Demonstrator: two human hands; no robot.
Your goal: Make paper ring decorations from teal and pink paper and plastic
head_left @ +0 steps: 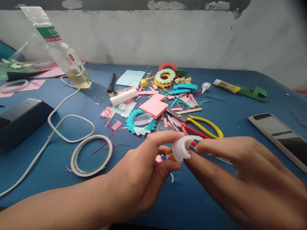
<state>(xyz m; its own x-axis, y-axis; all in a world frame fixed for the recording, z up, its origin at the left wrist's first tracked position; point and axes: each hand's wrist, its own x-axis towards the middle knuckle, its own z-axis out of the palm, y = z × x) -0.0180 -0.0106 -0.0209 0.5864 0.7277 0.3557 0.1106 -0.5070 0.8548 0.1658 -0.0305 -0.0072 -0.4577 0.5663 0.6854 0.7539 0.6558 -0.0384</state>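
Note:
My left hand (146, 166) pinches a small, translucent white plastic piece (179, 150) between thumb and fingers. The piece is tube-like, with a ragged, cut-looking edge and a yellowish part at its lower left. From the other side my right hand (242, 166) grips a strip curling off its rim. Both hands are above the near part of the blue table. Just behind them lie scissors (203, 126) with red and yellow handles, partly hidden by my right hand. A teal folded-paper ring (141, 123) rests beyond my left hand.
White tape (74, 159) and a white cable (50, 119) lie left, near a dark box (26, 118). A tilted bottle (69, 60) stands behind. Paper scraps (153, 105) cover the middle. A glue stick (225, 86) and a phone (278, 134) are at right.

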